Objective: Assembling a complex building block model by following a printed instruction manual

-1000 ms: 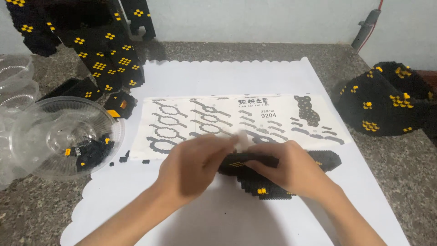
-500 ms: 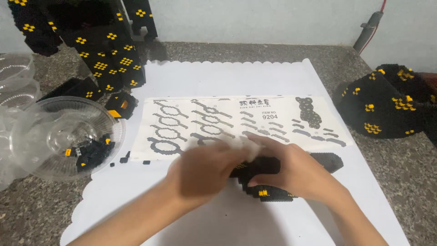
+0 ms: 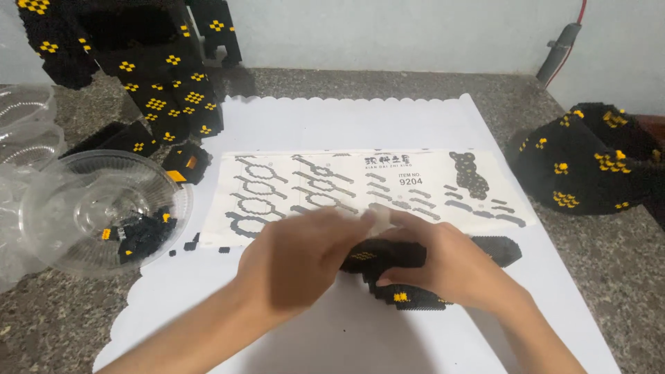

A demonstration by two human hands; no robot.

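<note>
Both hands clasp a black block-built piece with small yellow patches (image 3: 388, 260) at lower centre of the head view: the left hand (image 3: 298, 260) covers its left end, blurred, fingers curled onto it, and the right hand (image 3: 450, 266) closes over its right part in a firm grip. That piece lies on a white scallop-edged paper sheet (image 3: 346, 121) spread over the grey speckled stone surface (image 3: 609, 277). Just above the hands lies a printed instruction sheet with black part outlines (image 3: 332, 183). At the left sits a clear plastic bowl holding loose black and yellow bricks (image 3: 104, 215). A tall black-and-yellow brick structure (image 3: 138, 62) fills the upper left, and a rounded black brick dome (image 3: 582, 163) sits at the right.
</note>
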